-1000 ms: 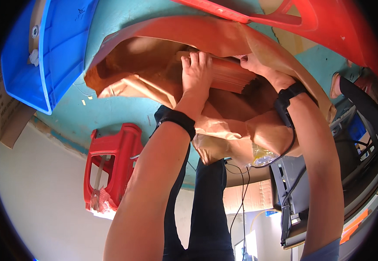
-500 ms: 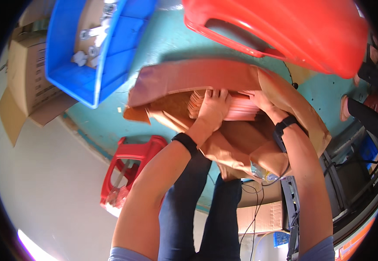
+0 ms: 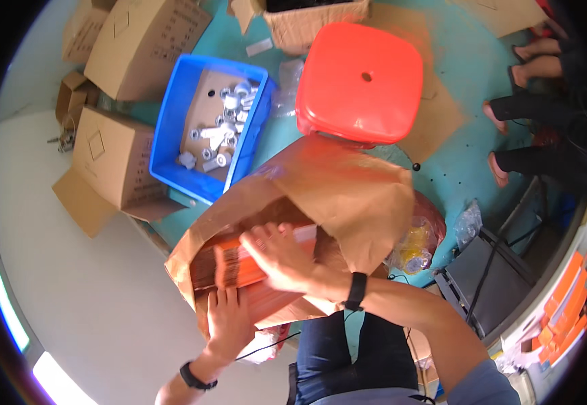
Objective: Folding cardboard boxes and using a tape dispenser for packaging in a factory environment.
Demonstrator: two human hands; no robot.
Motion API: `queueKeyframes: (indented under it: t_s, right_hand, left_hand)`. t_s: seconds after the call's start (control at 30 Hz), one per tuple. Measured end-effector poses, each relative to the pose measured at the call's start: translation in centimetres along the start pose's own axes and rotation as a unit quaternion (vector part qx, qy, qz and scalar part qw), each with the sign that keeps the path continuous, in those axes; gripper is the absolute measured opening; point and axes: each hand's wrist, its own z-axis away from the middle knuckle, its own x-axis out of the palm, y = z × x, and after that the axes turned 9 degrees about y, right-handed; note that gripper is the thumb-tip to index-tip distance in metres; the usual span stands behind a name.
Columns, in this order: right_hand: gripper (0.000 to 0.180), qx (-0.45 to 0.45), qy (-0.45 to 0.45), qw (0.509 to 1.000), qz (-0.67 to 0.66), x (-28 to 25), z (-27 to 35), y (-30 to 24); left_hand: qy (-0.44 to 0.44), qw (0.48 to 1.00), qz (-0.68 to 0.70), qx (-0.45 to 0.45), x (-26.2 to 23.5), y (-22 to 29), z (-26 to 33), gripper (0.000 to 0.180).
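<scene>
Right hand [image 3: 281,258] has fingers draped over the orange stack [image 3: 241,267], left hand [image 3: 229,324] at its 6 o'clock edge; can't tell if they're gripping. Stack's inside the paper bag [image 3: 358,196], so I'd support both ends evenly. Blue bin [image 3: 168,138] sits around 11 o'clock.

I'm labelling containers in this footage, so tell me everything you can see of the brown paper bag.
The paper bag is large, brown and creased, of stiff-looking paper, its mouth gaping toward the picture's lower left. It sits tilted before the person's legs, with the blue bin and red stool beyond; whether it touches the stool is unclear. Orange stacks lie inside. The left hand and right hand are at its mouth, on the stacks.
</scene>
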Motion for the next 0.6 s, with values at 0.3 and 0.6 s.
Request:
queueKeyframes:
  t_s: [0.3, 0.6]
  right_hand:
    - [0.058, -0.105, 0.035, 0.993, 0.049, -12.6, 1.7, -16.7]
    - [0.081, 0.243, 0.160, 0.949, -0.121, -22.9, 16.9, -20.2]
  left_hand:
    - [0.072, 0.977, 0.202, -0.005, -6.8, -1.4, 14.3, 0.070]
    - [0.005, 0.980, 0.069, -0.184, 6.2, -3.1, 16.8, 0.077]
